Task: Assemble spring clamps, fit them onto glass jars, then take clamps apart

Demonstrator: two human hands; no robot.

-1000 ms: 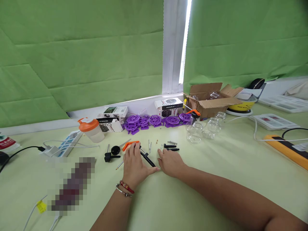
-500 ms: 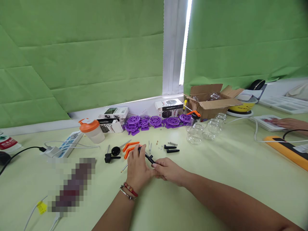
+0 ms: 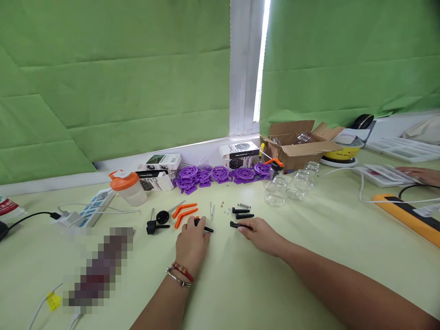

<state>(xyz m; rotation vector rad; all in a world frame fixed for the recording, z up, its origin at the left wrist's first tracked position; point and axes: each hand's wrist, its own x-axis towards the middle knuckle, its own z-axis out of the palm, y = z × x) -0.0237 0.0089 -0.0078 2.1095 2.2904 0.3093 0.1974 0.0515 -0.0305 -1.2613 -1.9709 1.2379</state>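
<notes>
My left hand (image 3: 192, 243) is closed around a dark piece whose black rod-like end (image 3: 208, 228) sticks out to the right; the rest is hidden under the fingers. My right hand (image 3: 261, 234) pinches a slim black plastic piece (image 3: 235, 224), low over the table. Just beyond it lie two similar black pieces (image 3: 244, 216) and a metal coil spring (image 3: 244, 206). Thin metal pins (image 3: 212, 211) and a few tiny parts sit between the hands. Two orange levers (image 3: 185, 217), a round black knob (image 3: 162, 217) and a black part with an arm (image 3: 157, 227) lie left.
Purple plastic wheel-like parts (image 3: 220, 174) line the back, beside white boxes (image 3: 239, 151). Glass jars (image 3: 275, 195) and an open cardboard box (image 3: 305, 153) stand right. An orange-lidded bottle (image 3: 127, 188) and power strip (image 3: 98, 208) are left. Another person's hand (image 3: 419, 173) shows far right.
My hands have come apart. The right one has moved right with a black piece, while the left keeps a dark piece near the same spot. The other person's hand shifted slightly.
</notes>
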